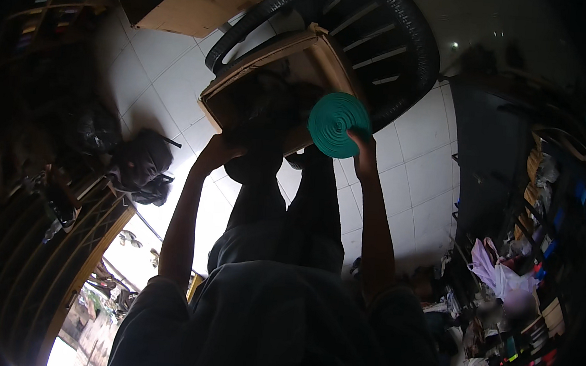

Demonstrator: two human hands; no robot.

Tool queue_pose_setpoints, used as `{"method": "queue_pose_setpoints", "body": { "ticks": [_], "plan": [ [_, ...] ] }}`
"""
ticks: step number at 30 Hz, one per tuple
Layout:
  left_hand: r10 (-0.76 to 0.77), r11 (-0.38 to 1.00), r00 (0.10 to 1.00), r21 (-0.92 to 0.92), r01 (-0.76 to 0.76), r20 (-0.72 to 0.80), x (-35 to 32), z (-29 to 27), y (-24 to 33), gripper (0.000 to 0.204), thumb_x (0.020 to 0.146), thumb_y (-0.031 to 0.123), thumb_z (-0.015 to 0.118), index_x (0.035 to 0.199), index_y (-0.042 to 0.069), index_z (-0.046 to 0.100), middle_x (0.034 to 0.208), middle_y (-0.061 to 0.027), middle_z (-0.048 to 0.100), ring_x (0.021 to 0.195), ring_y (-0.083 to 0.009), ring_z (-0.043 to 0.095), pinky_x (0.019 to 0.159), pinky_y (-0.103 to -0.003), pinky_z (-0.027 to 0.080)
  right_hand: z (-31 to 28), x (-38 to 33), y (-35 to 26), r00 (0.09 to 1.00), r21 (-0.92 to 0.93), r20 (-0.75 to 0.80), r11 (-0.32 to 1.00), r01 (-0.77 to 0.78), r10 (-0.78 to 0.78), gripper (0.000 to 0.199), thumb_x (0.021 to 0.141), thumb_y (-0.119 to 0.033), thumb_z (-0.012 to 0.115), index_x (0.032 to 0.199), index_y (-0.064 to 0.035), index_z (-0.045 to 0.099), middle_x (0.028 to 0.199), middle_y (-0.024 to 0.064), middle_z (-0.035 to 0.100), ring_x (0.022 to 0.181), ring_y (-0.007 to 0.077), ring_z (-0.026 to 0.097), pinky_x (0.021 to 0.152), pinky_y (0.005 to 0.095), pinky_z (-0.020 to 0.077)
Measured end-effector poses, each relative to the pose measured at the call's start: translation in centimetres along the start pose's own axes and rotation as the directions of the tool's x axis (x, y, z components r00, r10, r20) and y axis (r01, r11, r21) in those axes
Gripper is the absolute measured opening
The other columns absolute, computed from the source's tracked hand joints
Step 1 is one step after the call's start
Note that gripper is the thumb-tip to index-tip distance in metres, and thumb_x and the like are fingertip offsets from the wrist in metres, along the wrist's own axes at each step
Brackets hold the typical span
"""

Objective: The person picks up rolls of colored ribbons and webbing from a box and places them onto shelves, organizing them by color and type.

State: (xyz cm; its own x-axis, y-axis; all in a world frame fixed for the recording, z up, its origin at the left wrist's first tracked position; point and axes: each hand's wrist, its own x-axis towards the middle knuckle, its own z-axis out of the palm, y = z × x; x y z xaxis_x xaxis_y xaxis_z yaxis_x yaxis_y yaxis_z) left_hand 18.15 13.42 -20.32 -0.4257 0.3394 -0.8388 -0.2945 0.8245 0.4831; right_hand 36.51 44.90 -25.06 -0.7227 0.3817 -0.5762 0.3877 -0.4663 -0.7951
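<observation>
My right hand (362, 149) grips a flat coiled roll of teal strap (337, 123) by its lower right edge, thumb over its face. The roll is tilted up toward me, above the near right corner of an open cardboard box (219, 93). My left hand (221, 152) is at the box's near left corner, its fingers curled against a dark shape (244, 168) in deep shadow. What that shape is, and how the fingertips lie on it, cannot be made out. Dark contents inside the box are also lost in shadow.
The box rests on a black slatted plastic chair (424, 52). Another cardboard box (190, 3) stands at the far left. Dark bags (142, 161) lie on the tiled floor (161, 59) at left, by a metal lattice gate (92, 243). Cluttered goods and a lilac plastic bag (496, 271) are at right.
</observation>
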Motion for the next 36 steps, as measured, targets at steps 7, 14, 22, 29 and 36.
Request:
{"method": "queue_pose_setpoints", "body": {
  "ticks": [7, 14, 22, 29, 36],
  "plan": [
    [0.129, 0.99, 0.975, -0.036, -0.137, -0.18, -8.2, -3.3, -0.9, 0.054, 0.071, 0.027, 0.079, 0.113, -0.001, 0.06, 0.094, -0.013, 0.069, 0.086, -0.0184, 0.066, 0.078, -0.031, 0.052, 0.3, -3.4, 0.4, 0.996, 0.131, 0.076, 0.991, 0.039, -0.049, 0.048, 0.086, -0.022, 0.06, 0.125, 0.0031, 0.046, 0.123, 0.015, 0.053, 0.114, 0.0258, 0.053, 0.101, 0.0403, 0.0416],
    [0.27, 0.959, 0.946, -0.033, -0.281, -0.179, -10.8, -4.1, 1.5, 0.051, 0.074, 0.022, 0.077, 0.115, -0.001, 0.06, 0.098, -0.0108, 0.068, 0.089, -0.0152, 0.064, 0.082, -0.03, 0.051, 3.1, -7.5, -5.5, 0.982, 0.719, 0.173, 0.67, -0.182, 0.081, 0.055, 0.084, -0.022, 0.059, 0.131, 0.0, 0.042, 0.127, 0.0176, 0.051, 0.117, 0.0322, 0.051, 0.1, 0.0478, 0.0411],
    [0.421, 0.898, 0.907, -0.147, -0.415, 0.008, -8.3, -5.8, 5.8, 0.048, 0.074, 0.012, 0.076, 0.116, -0.005, 0.058, 0.106, -0.0111, 0.066, 0.095, -0.018, 0.062, 0.087, -0.031, 0.049, 8.3, -16.2, -10.4, 0.98, 0.859, -0.049, 0.492, 0.14, -0.194, 0.053, 0.085, -0.026, 0.058, 0.128, 0.001, 0.045, 0.124, 0.0177, 0.053, 0.114, 0.0339, 0.053, 0.099, 0.0476, 0.0417],
    [0.528, 0.729, 0.844, -0.561, -0.393, 0.096, -6.5, -3.6, 5.3, 0.053, 0.076, 0.012, 0.07, 0.124, -0.003, 0.052, 0.118, -0.0129, 0.059, 0.108, -0.0221, 0.057, 0.095, -0.033, 0.044, 10.4, -22.3, -5.9, 0.929, 0.864, -0.327, 0.343, 0.369, -0.177, 0.053, 0.086, -0.035, 0.055, 0.126, -0.0012, 0.05, 0.123, 0.0166, 0.056, 0.116, 0.0328, 0.052, 0.1, 0.0478, 0.0398],
    [0.49, 0.7, 0.79, -0.707, -0.104, 0.369, -9.9, 0.5, 8.2, 0.048, 0.082, 0.008, 0.064, 0.126, 0.001, 0.049, 0.124, -0.013, 0.056, 0.116, -0.0252, 0.053, 0.1, -0.037, 0.043, 8.9, -31.4, -4.6, 0.847, 0.846, -0.448, 0.171, 0.506, -0.288, 0.055, 0.087, -0.035, 0.053, 0.13, -0.001, 0.044, 0.128, 0.0155, 0.052, 0.12, 0.0308, 0.048, 0.104, 0.0461, 0.0355]
  ]
}}
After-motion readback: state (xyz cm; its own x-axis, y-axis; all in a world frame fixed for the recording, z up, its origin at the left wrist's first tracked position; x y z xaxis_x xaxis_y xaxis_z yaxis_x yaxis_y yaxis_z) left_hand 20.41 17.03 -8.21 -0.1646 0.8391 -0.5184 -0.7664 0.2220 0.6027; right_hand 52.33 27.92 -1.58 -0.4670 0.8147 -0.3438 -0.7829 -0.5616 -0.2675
